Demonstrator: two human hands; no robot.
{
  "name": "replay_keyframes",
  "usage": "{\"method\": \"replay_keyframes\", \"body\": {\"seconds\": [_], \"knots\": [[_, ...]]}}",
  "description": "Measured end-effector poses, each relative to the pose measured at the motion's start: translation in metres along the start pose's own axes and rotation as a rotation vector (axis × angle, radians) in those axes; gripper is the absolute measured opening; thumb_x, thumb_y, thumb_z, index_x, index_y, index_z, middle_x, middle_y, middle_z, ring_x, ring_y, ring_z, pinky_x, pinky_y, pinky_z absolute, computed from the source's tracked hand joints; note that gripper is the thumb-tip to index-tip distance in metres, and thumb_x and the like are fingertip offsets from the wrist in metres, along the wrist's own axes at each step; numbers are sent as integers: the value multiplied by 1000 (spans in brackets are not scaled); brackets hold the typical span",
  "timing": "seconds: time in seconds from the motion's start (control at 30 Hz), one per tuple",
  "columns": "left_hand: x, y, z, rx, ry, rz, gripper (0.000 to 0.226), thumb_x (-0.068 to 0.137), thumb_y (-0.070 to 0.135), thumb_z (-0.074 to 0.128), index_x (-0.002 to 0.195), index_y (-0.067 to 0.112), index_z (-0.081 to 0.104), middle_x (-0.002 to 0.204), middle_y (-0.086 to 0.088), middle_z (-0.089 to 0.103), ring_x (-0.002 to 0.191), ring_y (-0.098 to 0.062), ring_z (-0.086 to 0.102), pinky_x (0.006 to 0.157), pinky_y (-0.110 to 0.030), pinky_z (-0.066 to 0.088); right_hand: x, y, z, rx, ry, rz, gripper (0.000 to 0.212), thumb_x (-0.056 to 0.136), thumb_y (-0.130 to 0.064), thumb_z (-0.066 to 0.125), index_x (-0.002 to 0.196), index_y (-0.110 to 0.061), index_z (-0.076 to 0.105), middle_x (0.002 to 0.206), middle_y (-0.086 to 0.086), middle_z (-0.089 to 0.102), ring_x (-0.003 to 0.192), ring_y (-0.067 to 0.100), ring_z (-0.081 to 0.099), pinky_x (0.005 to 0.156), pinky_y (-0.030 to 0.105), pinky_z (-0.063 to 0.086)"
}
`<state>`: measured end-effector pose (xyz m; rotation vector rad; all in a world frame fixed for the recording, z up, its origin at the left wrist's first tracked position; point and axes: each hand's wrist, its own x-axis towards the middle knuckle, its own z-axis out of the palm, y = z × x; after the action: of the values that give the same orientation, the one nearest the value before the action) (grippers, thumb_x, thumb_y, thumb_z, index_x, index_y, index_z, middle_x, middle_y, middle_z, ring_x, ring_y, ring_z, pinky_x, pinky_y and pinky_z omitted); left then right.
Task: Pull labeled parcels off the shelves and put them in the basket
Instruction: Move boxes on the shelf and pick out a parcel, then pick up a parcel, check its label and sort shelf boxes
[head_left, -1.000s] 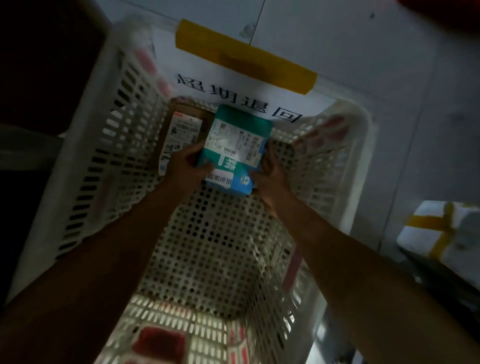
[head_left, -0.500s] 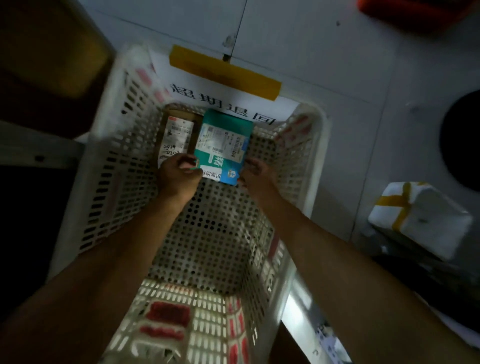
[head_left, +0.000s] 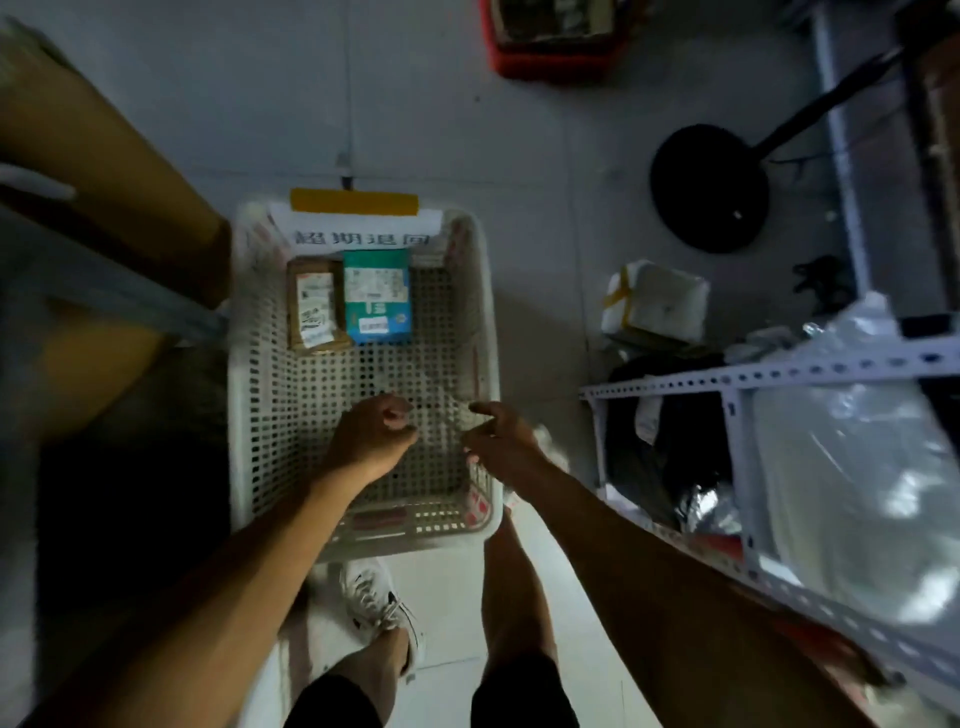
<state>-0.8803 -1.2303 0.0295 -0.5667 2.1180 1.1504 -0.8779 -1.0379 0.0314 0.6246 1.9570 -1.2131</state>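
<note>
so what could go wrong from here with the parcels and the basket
1. The teal parcel and brown parcel sit crowded at the far end of the basket; more dropped there could pile up and bury their labels.
2. The shoe is right by the basket's near rim, so a step forward might kick it.
3. The white parcel on the floor could be tripped over.

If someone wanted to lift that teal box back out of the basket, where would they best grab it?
Probably from above, pinching the near and right edges of the flat teal cardboard box. It lies label-up on the white perforated plastic basket floor, with a brown cardboard parcel tight against its left side.
</note>
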Motion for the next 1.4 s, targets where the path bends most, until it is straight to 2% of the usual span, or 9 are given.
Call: {"method": "replay_keyframes", "body": {"seconds": [0.1, 0.17, 0.33, 0.5, 0.67, 0.9, 1.07, 1.27, 1.4], "knots": [[-44, 13, 24, 70, -68, 59, 20, 87, 9, 71, 107, 9, 71, 105, -9, 73, 101, -24, 68, 78, -20, 47, -59, 23, -16, 24, 28, 50, 42, 91, -11, 71, 131, -15, 59, 77, -3, 68, 67, 17, 64, 58, 23, 49], [-67, 19, 41, 122, -124, 111, 23, 87, 13, 70, 110, 8, 72, 101, -6, 72, 97, -20, 67, 73, -16, 44, -87, 43, -22, 49, 52, 99, 40, 92, -15, 71, 130, -18, 59, 77, -4, 68, 74, 20, 66, 60, 26, 49], [-101, 22, 94, 264, -234, 198, 31, 85, 23, 75, 114, 15, 71, 105, -5, 75, 101, -23, 69, 92, -32, 54, -139, 100, -38, 109, 110, 167, 38, 94, -17, 67, 132, -16, 59, 82, -2, 67, 76, 17, 67, 63, 22, 50], [-136, 46, 149, 448, -388, 226, 23, 83, 23, 73, 103, 30, 66, 96, 6, 71, 92, -18, 67, 86, -31, 56, -191, 147, -63, 182, 257, 221, 30, 95, -21, 64, 125, -21, 66, 97, 0, 71, 70, 10, 62, 60, 21, 51], [-185, 84, 225, 716, -540, 384, 15, 80, 25, 70, 93, 32, 67, 92, 9, 69, 91, -17, 66, 82, -29, 55, -258, 218, -89, 339, 416, 285, 23, 96, -21, 63, 118, -20, 71, 114, 5, 72, 86, 12, 60, 65, 18, 43], [-267, 101, 335, 1068, -741, 646, 20, 82, 28, 69, 102, 31, 67, 95, 9, 68, 88, -16, 65, 82, -30, 55, -339, 321, -96, 652, 677, 395, 23, 93, -17, 64, 114, -14, 72, 101, 12, 74, 92, 26, 68, 77, 27, 51], [-338, 88, 420, 1243, -926, 801, 20, 83, 29, 71, 102, 34, 66, 97, 11, 69, 90, -13, 65, 84, -31, 55, -395, 396, -85, 917, 824, 458, 26, 92, -21, 63, 117, -18, 70, 110, 4, 73, 101, 18, 67, 92, 32, 53], [-427, 50, 521, 1393, -1159, 930, 19, 84, 26, 72, 102, 30, 68, 94, 8, 70, 88, -13, 66, 79, -26, 50, -460, 482, -55, 1199, 1007, 567, 23, 92, -22, 64, 115, -21, 70, 108, 3, 72, 99, 17, 66, 89, 31, 52], [-472, 10, 575, 1512, -1265, 984, 23, 89, 25, 70, 111, 24, 67, 99, 4, 68, 92, -15, 65, 78, -26, 47, -494, 531, -27, 1353, 1087, 649, 21, 92, -23, 64, 112, -23, 70, 96, 1, 69, 82, 15, 62, 79, 32, 51]]}}
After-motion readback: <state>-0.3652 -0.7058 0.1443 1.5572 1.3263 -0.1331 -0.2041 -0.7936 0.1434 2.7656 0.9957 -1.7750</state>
